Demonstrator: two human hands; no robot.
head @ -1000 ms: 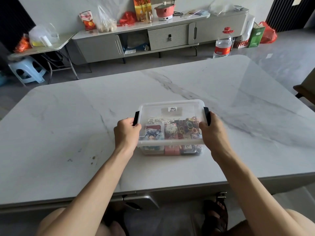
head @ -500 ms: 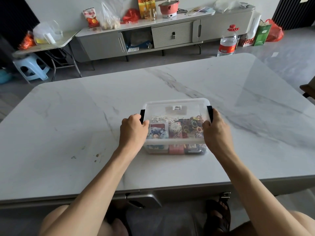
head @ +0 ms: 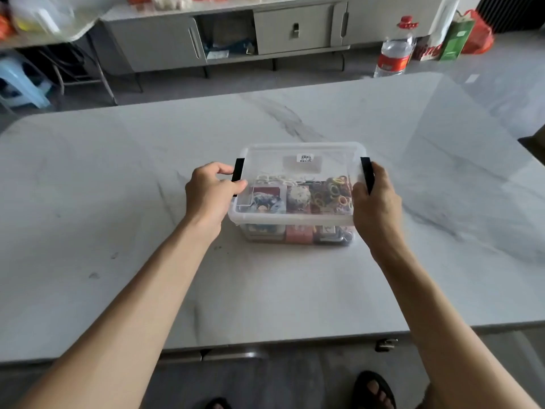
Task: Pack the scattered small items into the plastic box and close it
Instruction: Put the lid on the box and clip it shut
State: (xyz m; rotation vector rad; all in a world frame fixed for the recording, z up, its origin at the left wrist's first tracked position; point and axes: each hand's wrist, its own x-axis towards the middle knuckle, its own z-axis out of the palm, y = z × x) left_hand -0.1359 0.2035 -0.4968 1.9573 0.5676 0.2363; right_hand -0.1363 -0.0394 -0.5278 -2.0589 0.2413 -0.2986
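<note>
We find the plastic box [head: 298, 222] standing on the worktop [head: 132, 208], about midway between its left and right edges and somewhat nearer the near edge than the far one. The clear lid [head: 300, 150] sits on top of the box and bears a small barcode sticker [head: 306, 157]. Through the lid and front wall we see the contents packed inside: a heap of coloured hair ties [head: 336, 193] toward the right and printed card packs [head: 267, 199] toward the left. A black left latch [head: 238, 168] and a black right latch [head: 366, 171] stand at the two short ends. The left hand [head: 208, 193] is at the left end, its grip pinching the left latch between forefinger and thumb, the thumb lying on the lid's edge. The right hand [head: 376, 202] is at the right end, its grip wrapped round that end of the plastic box and covering the lower part of the right latch; its fingertips are hidden. Beyond the far edge, on the floor, a water bottle [head: 393, 54] stands near a grey cabinet [head: 165, 39].
</note>
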